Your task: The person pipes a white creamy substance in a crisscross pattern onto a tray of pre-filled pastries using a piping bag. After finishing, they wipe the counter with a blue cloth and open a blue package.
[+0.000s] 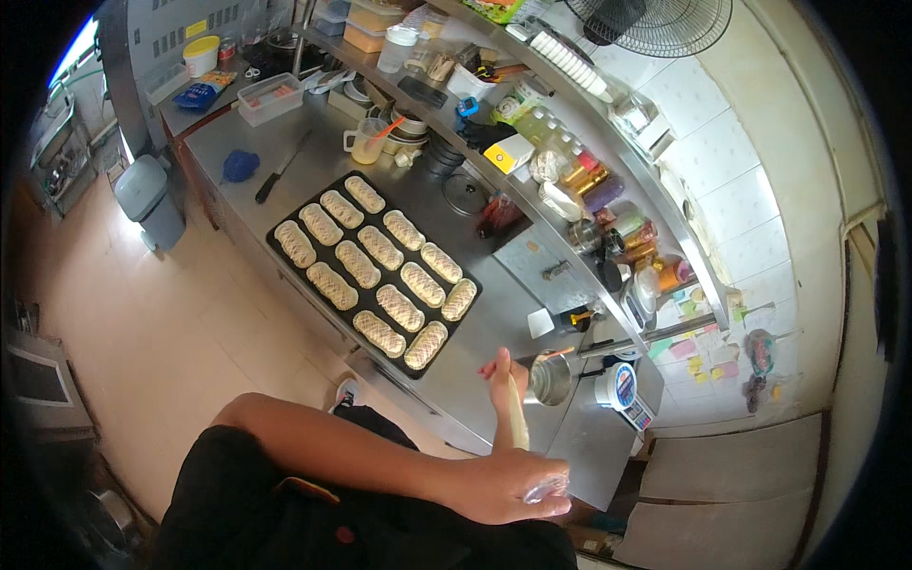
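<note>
My left hand (509, 488) reaches across in front of my body, closed around the gathered clear plastic end of a piping bag. Pale filling shows in the long bag (519, 420), which runs up to my right hand (507, 377). The right hand is curled around its far part, thumb up; the bag's tip is hidden. Beside the right hand stands a metal pot (548, 379) with an orange-handled utensil in it. To the left on the steel worktop (484, 342) lies a black baking tray (340, 246) with rows of oblong dough pieces (381, 247) topped with thin piped lines.
A knife (281, 171), a blue cloth-like item (241, 165) and a measuring jug (366, 141) are beyond the tray. A crowded shelf (456, 121) overhangs the worktop. A tub (616, 386) and a digital scale (636, 412) stand right of the pot. A grey bin (149, 199) stands at left.
</note>
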Tool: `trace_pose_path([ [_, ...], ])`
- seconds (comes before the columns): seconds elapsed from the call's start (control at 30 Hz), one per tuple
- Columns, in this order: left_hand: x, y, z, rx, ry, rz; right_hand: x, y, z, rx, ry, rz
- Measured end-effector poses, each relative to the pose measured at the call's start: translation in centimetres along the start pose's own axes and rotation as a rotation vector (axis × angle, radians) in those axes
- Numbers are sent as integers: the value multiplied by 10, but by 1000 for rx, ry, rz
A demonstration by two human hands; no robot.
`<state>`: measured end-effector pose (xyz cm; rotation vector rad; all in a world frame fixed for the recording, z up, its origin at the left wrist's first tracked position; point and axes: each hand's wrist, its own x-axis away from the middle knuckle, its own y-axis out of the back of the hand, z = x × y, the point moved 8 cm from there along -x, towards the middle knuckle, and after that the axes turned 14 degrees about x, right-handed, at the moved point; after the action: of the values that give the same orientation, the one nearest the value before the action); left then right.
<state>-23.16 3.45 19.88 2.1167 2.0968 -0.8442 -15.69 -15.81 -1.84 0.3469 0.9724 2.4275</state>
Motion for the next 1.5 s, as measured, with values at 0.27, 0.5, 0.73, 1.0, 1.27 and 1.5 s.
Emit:
trace_pose_path([
  [0.27, -34, 143, 2, -420, -40, -205, 13, -24, -138, -814, -411, -199],
  [0.5, 180, 347, 80, -388, 508, -712, -115, -9, -256, 17, -489, -276],
  [0.73, 428, 390, 60, -395, 749, -1322, -139, -114, -138, 57, -287, -459],
  [1.0, 598, 623, -12, -819, 639, -1547, -146, -304, 116, -1085, -351, 14],
  [1.27, 626, 831, -68, -956, 722, -1900, -186, -411, 378, -1549, -283, 221],
  [1.5, 647, 862, -24, -350, 615, -1566, -202, -465, 486, -1546, -144, 411],
])
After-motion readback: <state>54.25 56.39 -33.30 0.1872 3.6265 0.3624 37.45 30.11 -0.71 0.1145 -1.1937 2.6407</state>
